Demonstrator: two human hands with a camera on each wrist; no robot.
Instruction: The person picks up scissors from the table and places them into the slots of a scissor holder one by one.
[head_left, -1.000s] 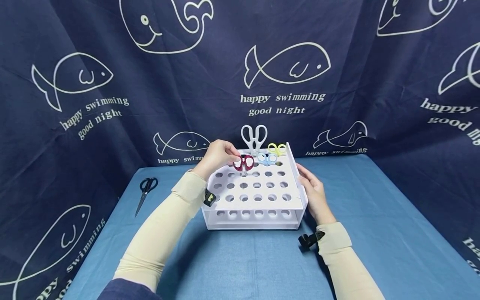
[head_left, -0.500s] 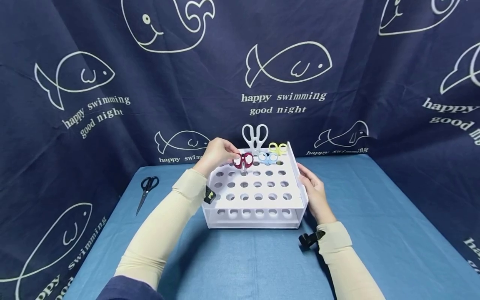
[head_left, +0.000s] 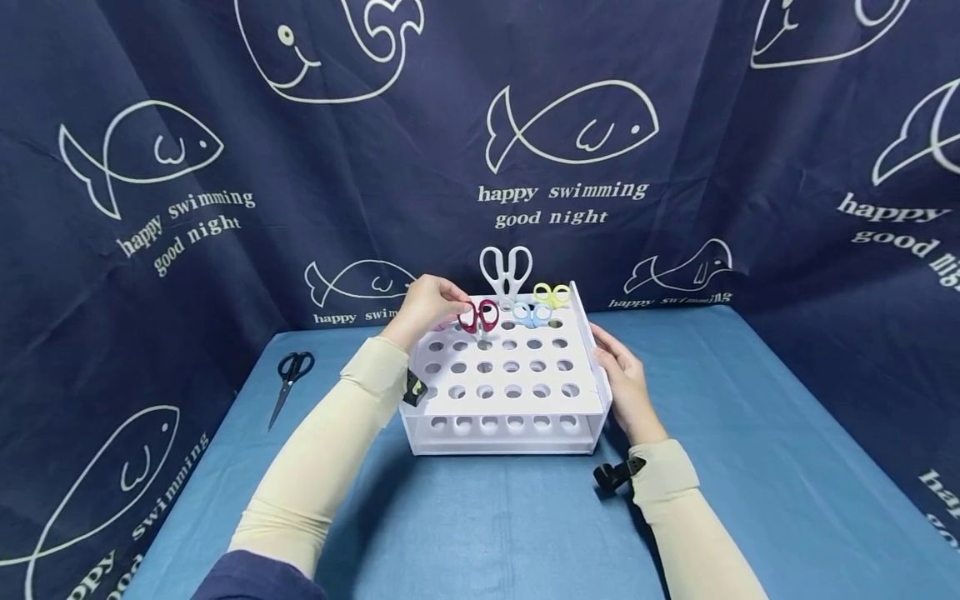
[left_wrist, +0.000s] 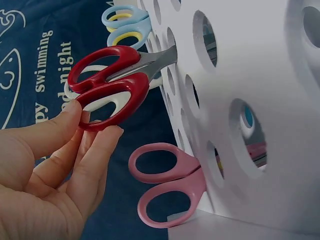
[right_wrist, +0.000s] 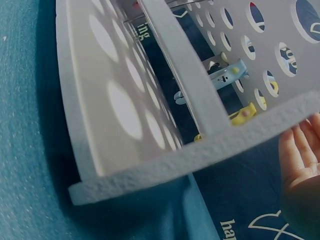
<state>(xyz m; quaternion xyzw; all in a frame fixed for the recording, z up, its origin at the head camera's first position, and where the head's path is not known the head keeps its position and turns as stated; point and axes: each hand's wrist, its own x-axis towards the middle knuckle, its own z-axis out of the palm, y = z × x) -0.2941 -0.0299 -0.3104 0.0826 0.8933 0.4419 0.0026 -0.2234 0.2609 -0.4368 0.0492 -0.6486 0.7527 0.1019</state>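
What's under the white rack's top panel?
Lower parts of the light blue scissors and yellow scissors show, partly covered by a white bar. The tips of the red scissors can't be made out.

And it's navy fabric curtain (head_left: 435, 167) all across the back, sweeping round both sides, creased and rippling in soft folds! Pale line-drawn fish swim over it, a big whale (head_left: 330, 50) up top, cut off by the upper edge, and there's the lettering (head_left: 562, 192), "happy swimming good night", repeated left, centre and right! Down below, a blue tabletop (head_left: 480, 525) runs back to the curtain, lightly wrinkled, evenly lit, with soft dark shadows lying across it!
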